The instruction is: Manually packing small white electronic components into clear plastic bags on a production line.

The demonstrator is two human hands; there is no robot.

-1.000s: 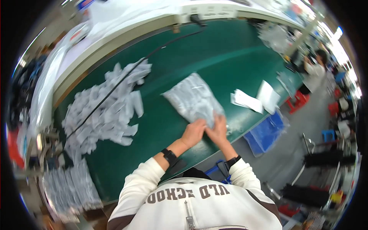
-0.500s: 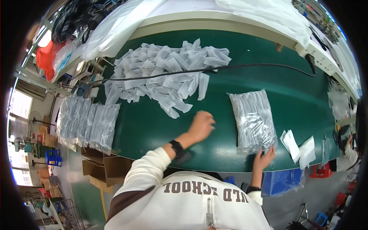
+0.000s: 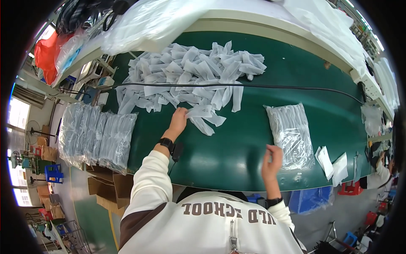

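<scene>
A large heap of frosted white plastic sleeves (image 3: 186,70) lies across the far middle and left of the green table. At its near edge, my left hand (image 3: 178,121) has its fingers closed at the left end of one sleeve (image 3: 199,111). My right hand (image 3: 272,163) is empty, with loosely bent fingers and the thumb apart. It is just left of a clear plastic bag (image 3: 291,135) packed with rows of similar sleeves. This bag lies flat on the right part of the table.
More filled clear bags (image 3: 97,137) lie at the table's left end. A black cable (image 3: 287,87) stretches over the heap. White papers or pouches (image 3: 332,167) rest at the right. Cardboard boxes (image 3: 105,186) stand below the left edge, and a raised shelf (image 3: 270,25) borders the back.
My left hand has moved left and away from me to the heap's near edge. My right hand has left the packed bag's near corner and moved left. The view has shifted slightly.
</scene>
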